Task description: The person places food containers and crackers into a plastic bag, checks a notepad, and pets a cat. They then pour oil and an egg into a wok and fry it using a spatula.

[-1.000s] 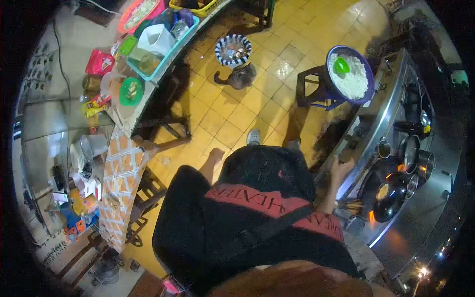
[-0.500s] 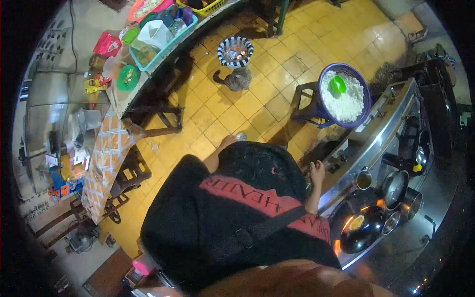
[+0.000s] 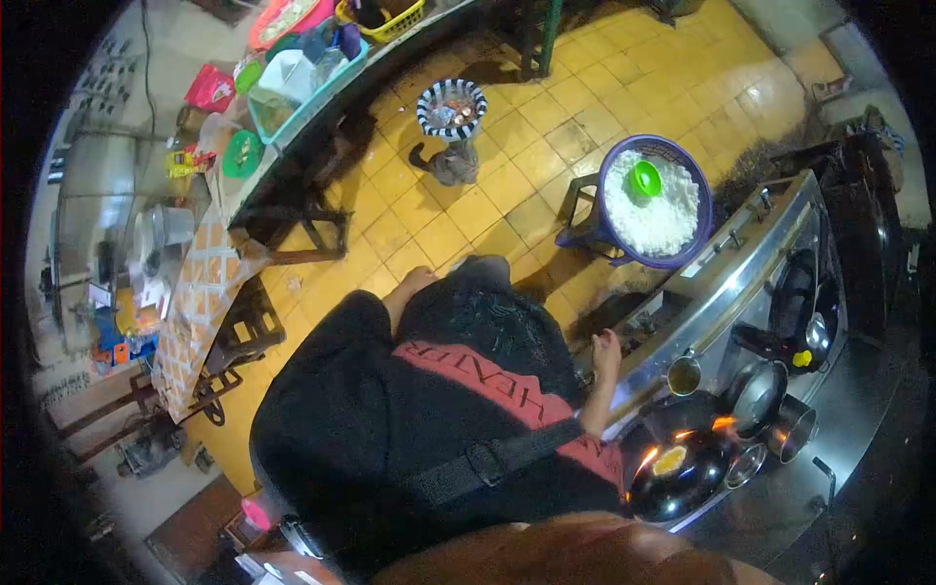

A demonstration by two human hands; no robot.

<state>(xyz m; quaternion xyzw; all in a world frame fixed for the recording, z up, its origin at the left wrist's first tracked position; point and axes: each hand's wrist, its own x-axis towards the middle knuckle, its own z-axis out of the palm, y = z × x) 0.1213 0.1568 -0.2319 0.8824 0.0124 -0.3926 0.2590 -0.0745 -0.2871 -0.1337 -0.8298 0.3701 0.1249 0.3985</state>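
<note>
My left hand (image 3: 419, 278) hangs in front of my body at the left, partly behind the black shirt (image 3: 468, 361). Its fingers are too small and hidden to read. My right hand (image 3: 606, 346) is raised beside the front edge of the stove (image 3: 717, 273), fingers loosely bent and nothing visible in them. Below it, on the right, a black wok (image 3: 682, 487) holds a yellow egg (image 3: 670, 460) frying over orange flames. A metal cup (image 3: 683, 374) stands near the wok, and a lidded pan (image 3: 757, 398) is beyond it.
A purple basket (image 3: 608, 166) of white rice with a green scoop (image 3: 644, 178) rests on a dark stool (image 3: 580, 210). A cat (image 3: 451, 166) sits beside a striped bin (image 3: 452, 107) on the yellow tiled floor. A counter at upper left holds a turquoise tray (image 3: 292, 122).
My view has shifted, so the basket and bin appear further left. My left hand is drawn back from a small shiny spot seen beside it earlier. The egg remains in the wok.
</note>
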